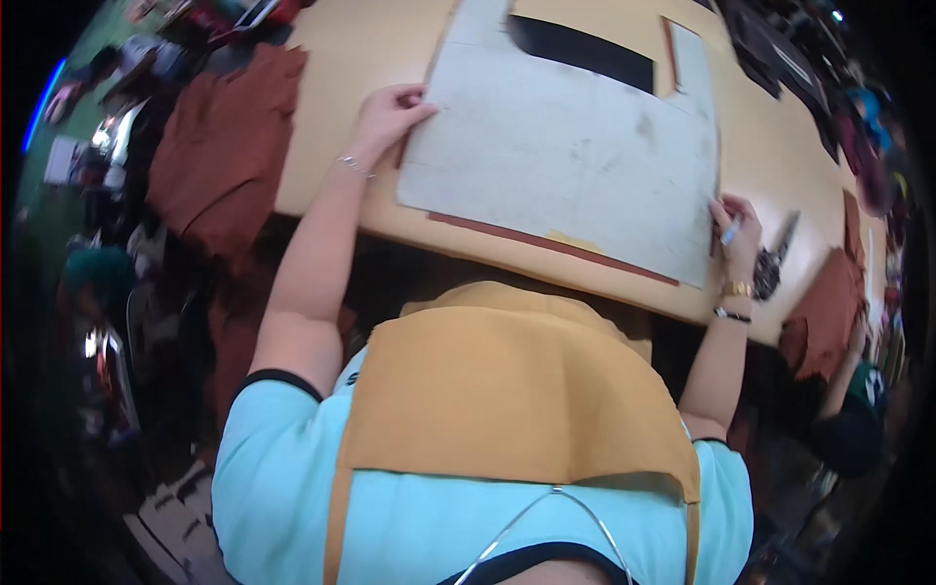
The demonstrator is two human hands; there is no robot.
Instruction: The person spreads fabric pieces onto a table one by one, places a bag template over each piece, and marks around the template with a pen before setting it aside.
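Note:
A large grey-white pattern board [556,146] with a cut-out at its far side lies flat on the table. Strips of brown leather [546,244] show from under its near edge and sides. My left hand [390,115] is closed at the board's left edge, thumb and fingers pinching it. At the lower right edge, my right hand [738,229] is closed round a pale pen [730,231], whose tip I cannot make out. Just right of that hand, dark-handled scissors [777,255] rest on the table.
Brown leather hides [229,146] drape over the table's left end, with another brown leather piece [824,312] at the right. A black piece [585,54] lies within the board's cut-out. The tan tabletop [341,49] ends close before my apron. Another person's arm [846,375] shows at far right.

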